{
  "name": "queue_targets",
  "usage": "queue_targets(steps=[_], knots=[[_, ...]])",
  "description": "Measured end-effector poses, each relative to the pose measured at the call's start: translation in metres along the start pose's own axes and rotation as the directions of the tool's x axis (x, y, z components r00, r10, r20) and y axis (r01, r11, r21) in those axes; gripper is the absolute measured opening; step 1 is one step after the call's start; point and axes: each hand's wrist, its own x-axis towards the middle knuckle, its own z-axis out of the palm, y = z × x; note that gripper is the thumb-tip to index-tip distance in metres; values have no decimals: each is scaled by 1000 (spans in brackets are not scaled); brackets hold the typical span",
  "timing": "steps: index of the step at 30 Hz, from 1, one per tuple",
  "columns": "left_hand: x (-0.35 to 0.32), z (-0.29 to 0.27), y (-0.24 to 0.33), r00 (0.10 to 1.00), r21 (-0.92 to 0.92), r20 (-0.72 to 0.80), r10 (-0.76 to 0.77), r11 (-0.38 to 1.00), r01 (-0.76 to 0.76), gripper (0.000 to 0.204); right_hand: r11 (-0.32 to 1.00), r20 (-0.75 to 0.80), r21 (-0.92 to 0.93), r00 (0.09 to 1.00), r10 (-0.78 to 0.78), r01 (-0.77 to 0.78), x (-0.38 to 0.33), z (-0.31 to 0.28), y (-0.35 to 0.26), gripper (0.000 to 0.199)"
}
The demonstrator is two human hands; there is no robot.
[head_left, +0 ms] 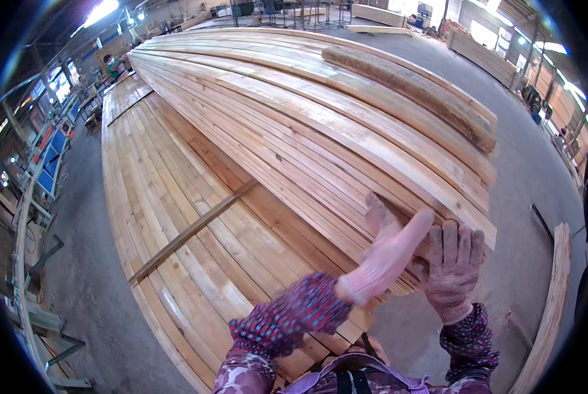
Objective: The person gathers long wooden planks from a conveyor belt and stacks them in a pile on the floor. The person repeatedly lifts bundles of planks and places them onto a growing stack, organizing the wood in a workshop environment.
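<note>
A large stack of long planed boards [287, 148] runs from near me toward the far left. My left hand [392, 246], in a dirty pinkish work glove, is over the near ends of the narrow boards. Its fingers are stretched out to the right with the thumb apart, slightly blurred. Beside it my right hand [450, 269], gloved too, rests with straight fingers against the near end of the boards. Neither hand is closed around a board. What lies under the palms is hidden.
A lower layer of boards [156, 203] with a crosswise wooden strip [195, 233] lies to the left. One rough-edged timber [412, 92] sits on top at the far right. More long wood [550, 308] is at the right. Another person [114, 67] stands at the far end.
</note>
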Motion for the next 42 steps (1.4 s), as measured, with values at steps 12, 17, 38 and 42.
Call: queue_targets(steps=[12, 17, 38, 42], knots=[[172, -122, -142, 266, 683, -376, 888, 459, -567, 71, 995, -153, -99, 988, 3, -19, 24, 66, 22, 38], [201, -109, -144, 488, 456, -604, 630, 775, -436, 67, 994, -163, -111, 987, -4, -14, 28, 91, 26, 41], [161, -102, -64, 291, 821, 56, 955, 122, -558, 82, 998, -317, -52, 947, -56, 42, 23, 94, 31, 38], [165, -58, -5, 183, 772, 270, 945, -99, -628, 85, 999, -271, -32, 962, -16, 8, 22, 90, 29, 38]])
